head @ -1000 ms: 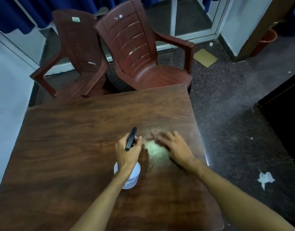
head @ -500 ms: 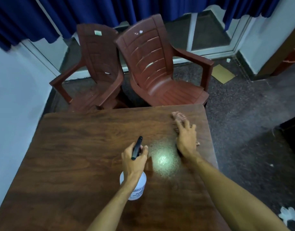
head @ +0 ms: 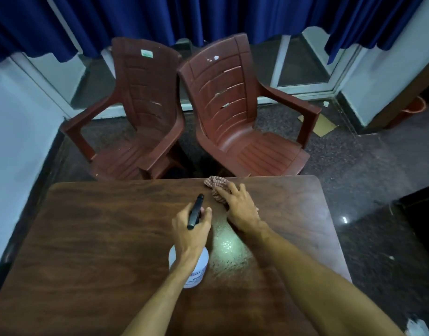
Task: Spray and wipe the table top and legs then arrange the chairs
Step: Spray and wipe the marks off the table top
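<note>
table top (head: 111, 238): dark wood grain, fills the lower frame, far edge just short of the seats. two brown plastic chairs (head: 233, 105) side by side beyond it, armrests close together, not yet arranged.

left hand (head: 191, 229): fingers curled round the head of the spray bottle (head: 196, 270), black nozzle pointing ahead toward the far edge. white bottle body sits low over mid-table, under the wrist.

right hand (head: 240, 207): palm down, fingers spread and nearly straight, pressing a checked cloth (head: 214, 184) flat near the far edge. it pins the cloth and does not clutch it.

wet patch (head: 228, 246): shiny droplets between the two forearms, behind the cloth.

risks, as judged:
- the cloth is almost at the edge. one more push outward likely drags it off, down between the chairs.
- the nozzle aims at the chair seats, so a squeeze now would mist them and not the wood.
- the wet patch lies behind the wiping hand. left there, it may dry streaky.

hard to tell:
- table legs out of view entirely.
- the near edge is cut off.
- the trigger is hidden under the fingers.
- cannot tell whether the bottle base touches the wood.
- the label is only partly readable.
</note>
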### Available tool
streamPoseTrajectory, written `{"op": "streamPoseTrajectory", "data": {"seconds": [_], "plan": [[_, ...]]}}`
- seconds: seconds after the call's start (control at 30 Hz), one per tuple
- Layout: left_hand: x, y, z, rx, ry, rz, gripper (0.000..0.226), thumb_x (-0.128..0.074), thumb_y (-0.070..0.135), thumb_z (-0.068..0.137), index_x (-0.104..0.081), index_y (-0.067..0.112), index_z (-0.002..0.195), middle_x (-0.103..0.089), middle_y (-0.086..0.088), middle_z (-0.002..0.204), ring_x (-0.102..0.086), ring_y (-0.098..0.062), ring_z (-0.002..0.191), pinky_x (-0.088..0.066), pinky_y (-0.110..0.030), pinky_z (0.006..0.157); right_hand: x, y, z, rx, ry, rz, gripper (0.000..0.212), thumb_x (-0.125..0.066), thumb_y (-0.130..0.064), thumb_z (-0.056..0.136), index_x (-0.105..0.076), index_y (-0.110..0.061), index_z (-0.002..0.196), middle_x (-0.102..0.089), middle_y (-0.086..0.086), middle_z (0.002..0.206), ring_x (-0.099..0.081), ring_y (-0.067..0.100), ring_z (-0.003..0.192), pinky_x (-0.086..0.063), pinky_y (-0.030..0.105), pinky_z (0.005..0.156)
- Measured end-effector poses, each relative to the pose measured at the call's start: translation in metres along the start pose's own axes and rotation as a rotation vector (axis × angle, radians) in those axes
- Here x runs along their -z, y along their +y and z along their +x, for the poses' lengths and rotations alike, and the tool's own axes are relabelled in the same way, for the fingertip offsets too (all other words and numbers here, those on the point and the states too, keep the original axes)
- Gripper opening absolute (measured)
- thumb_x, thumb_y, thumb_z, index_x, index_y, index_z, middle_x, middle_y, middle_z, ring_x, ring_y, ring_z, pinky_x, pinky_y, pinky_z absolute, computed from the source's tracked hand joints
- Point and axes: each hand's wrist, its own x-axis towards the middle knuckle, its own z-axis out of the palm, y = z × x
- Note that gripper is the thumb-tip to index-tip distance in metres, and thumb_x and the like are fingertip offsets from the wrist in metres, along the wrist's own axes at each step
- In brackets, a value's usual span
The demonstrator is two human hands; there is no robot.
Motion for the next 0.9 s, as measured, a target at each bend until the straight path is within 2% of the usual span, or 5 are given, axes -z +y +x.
{"op": "streamPoseTrajectory", "data": {"seconds": [0.23, 0.4, 0.57, 0.7, 0.9], "plan": [[-0.033, 0.016, 0.007, -0.056, -0.095, -0.079, 0.024, -0.078, 0.008, 0.086, -0.063, 0.009, 0.067, -0.057, 0.005, 0.051, -0.055, -0.005, 0.048, -0.039, -0.010, 0.050, 0.050, 0.158, -0.035, -0.575, 0.167, -0.007, 0.082, -0.057, 0.002, 0.070, -0.045, -0.021, 0.147, -0.043, 0.014, 0.142, -0.040, 0.039, 0.110, -0.043, 0.048, 0.097], [-0.062, 0.036, -0.017, -0.100, -0.170, -0.069, 0.023, -0.077, 0.004, 0.085, -0.063, 0.005, 0.066, -0.054, 0.006, 0.050, -0.055, -0.004, 0.047, -0.038, -0.010, 0.048, 0.055, 0.176, -0.056, -0.381, 0.078, -0.049, 0.089, -0.058, 0.002, 0.065, -0.042, -0.023, 0.149, -0.038, 0.009, 0.146, -0.038, 0.036, 0.114, -0.043, 0.047, 0.101], [-0.088, 0.047, -0.050, -0.100, -0.216, -0.069, 0.025, -0.076, 0.007, 0.086, -0.062, 0.006, 0.066, -0.055, 0.006, 0.049, -0.054, -0.004, 0.045, -0.037, -0.011, 0.047, 0.058, 0.185, -0.088, -0.530, 0.121, 0.037, 0.090, -0.057, 0.006, 0.064, -0.044, -0.023, 0.148, -0.039, 0.012, 0.144, -0.038, 0.037, 0.111, -0.045, 0.048, 0.099], [-0.100, 0.052, -0.089, -0.057, -0.215, -0.035, 0.024, -0.078, 0.014, 0.086, -0.063, 0.011, 0.067, -0.057, 0.005, 0.049, -0.053, -0.005, 0.044, -0.037, -0.012, 0.045, 0.044, 0.165, -0.161, -0.410, 0.113, 0.067, 0.088, -0.057, 0.005, 0.064, -0.046, -0.025, 0.147, -0.039, 0.007, 0.143, -0.037, 0.029, 0.105, -0.048, 0.041, 0.090], [-0.104, 0.054, -0.151, -0.014, -0.142, -0.011, 0.023, -0.076, 0.009, 0.086, -0.064, 0.006, 0.067, -0.059, 0.003, 0.053, -0.056, -0.005, 0.048, -0.039, -0.009, 0.049, 0.075, 0.198, -0.131, -0.360, 0.050, 0.106, 0.075, -0.051, 0.005, 0.074, -0.050, -0.024, 0.142, -0.040, 0.011, 0.136, -0.038, 0.034, 0.105, -0.047, 0.047, 0.091]]}}
